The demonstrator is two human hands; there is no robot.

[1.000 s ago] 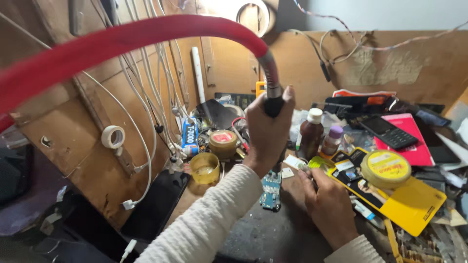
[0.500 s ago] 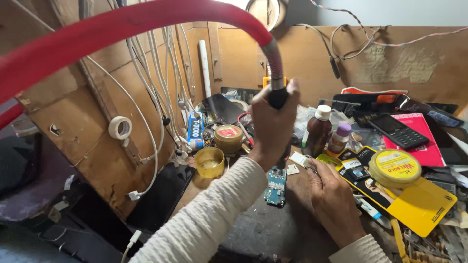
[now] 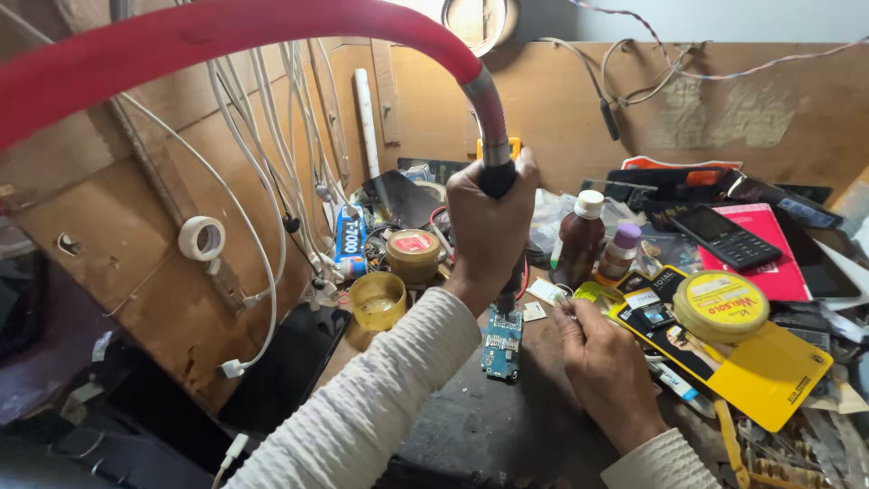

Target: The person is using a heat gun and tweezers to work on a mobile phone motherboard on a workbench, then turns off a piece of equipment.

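My left hand (image 3: pixel 489 226) is shut on the black handle of a hot-air wand (image 3: pixel 496 172), held upright with its nozzle pointing down. A thick red hose (image 3: pixel 272 27) arcs from the wand over to the left. Just under the nozzle a small blue circuit board (image 3: pixel 502 340) lies on the dark bench. My right hand (image 3: pixel 602 367) rests to the right of the board, its fingertips pinched on a thin metal tool near small white parts (image 3: pixel 546 292); what the tool is cannot be made out.
A brown bottle (image 3: pixel 579 240) and a small purple-capped bottle (image 3: pixel 621 249) stand right of the wand. A yellow round tin (image 3: pixel 720 305) sits on a yellow card (image 3: pixel 769 376). Further off are a keypad phone (image 3: pixel 724 235), an amber tin (image 3: pixel 378 300), a red-lidded tin (image 3: pixel 414 254), white cables (image 3: pixel 262 272) and a tape roll (image 3: pixel 201 237).
The view has shifted slightly. Both hands stay almost where they were, the wand still over the board.
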